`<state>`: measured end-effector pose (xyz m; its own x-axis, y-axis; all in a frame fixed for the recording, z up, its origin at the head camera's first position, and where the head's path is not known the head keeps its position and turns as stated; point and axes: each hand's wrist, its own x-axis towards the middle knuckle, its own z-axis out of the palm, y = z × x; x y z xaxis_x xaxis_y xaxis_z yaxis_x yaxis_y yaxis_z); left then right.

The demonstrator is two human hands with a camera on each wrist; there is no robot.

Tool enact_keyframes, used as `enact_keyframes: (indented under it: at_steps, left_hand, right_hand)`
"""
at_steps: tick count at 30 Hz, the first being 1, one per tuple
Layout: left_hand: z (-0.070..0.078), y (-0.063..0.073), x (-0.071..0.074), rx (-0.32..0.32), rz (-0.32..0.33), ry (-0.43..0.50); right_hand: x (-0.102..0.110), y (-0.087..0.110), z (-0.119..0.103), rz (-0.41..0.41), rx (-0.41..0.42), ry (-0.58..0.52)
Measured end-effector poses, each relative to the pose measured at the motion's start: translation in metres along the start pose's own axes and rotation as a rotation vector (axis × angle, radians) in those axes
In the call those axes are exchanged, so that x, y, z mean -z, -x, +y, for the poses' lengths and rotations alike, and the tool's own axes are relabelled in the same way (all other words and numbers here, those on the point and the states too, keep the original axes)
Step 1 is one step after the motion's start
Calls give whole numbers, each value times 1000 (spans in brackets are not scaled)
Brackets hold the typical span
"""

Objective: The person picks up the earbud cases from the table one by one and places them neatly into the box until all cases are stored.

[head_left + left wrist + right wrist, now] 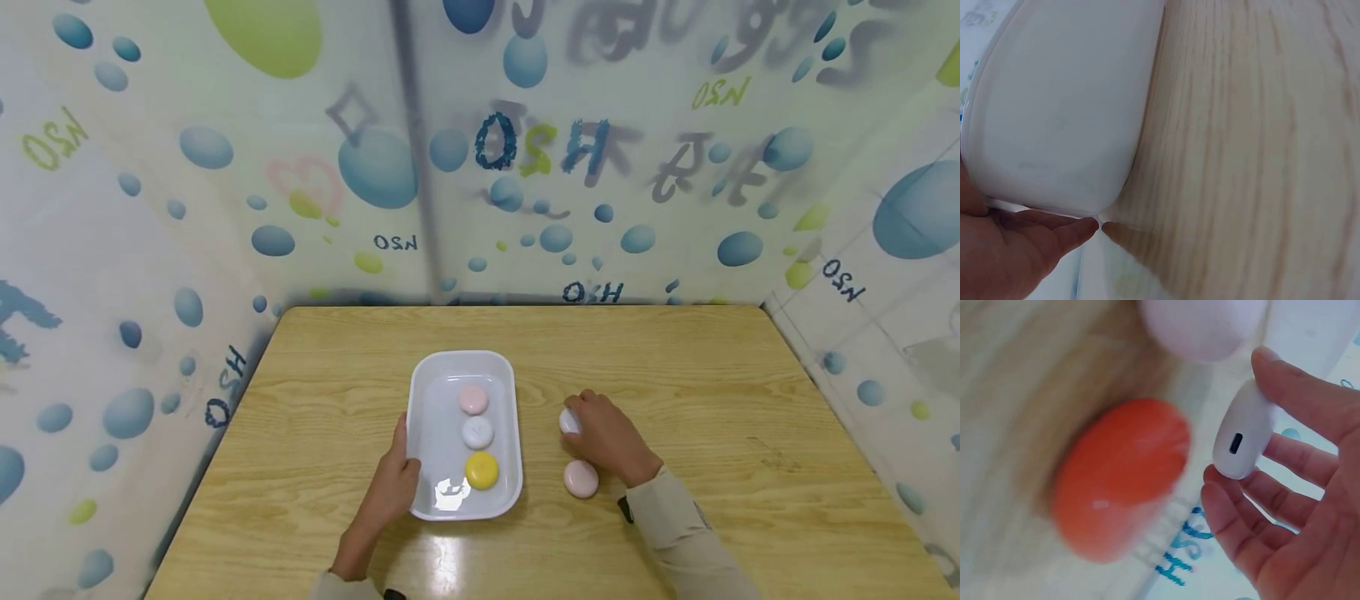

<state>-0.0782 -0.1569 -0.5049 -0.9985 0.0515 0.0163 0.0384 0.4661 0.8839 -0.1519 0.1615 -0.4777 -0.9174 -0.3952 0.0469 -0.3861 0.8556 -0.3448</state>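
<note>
Backdrop: pale sheeting (465,225) with blue and green bubble prints is hanging round a wood-grain worktop (315,383).
White puck: glossy white, rounded, with a dark slot in its edge (1241,431), it's sitting in the right grip (609,433), off to the right of the tray. Can't tell if it's touching the worktop.
Right grip: thumb is pressing one edge, fingertips are bracing the opposite one, palm isn't touching. Slot is facing the wrist camera.
Handling: guessing it's feeling light and stiff, probably hard plastic; that smooth shell could be acting slippery, and a drop might be scuffing it.
Best hold: I'd be going for opposite points on the edge, keeping off the slot.
Left grip (393,477): it's pinching the left side of a white rectangular tray with rounded corners (435,400).
Tray load: a pale pink round puck (473,399), a second white puck (477,432) and a yellow round puck (482,471) are lying in a column.
Loose ones: another pale pink puck (581,479) is lying just beside the right grip; a glossy orange puck (1122,481) is resting nearby, showing only in the right wrist view.
</note>
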Motion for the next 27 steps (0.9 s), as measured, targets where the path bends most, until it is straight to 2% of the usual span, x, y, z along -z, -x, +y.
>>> enact_keyframes:
  at_steps: [5,12,21,27]
  left_hand:
    - [-2,-1,-1,22,0,-1]
    - [-2,0,-1,38,10,-17]
    - [0,2,0,19,12,-21]
    - [1,2,1,7,17,-26]
  right_hand:
    - [8,-9,-13,44,52,29]
    - [20,-28,-43,52,85,9]
    - [16,-43,-87,-76,101,-17]
    - [12,-48,-114,-93,171,-25]
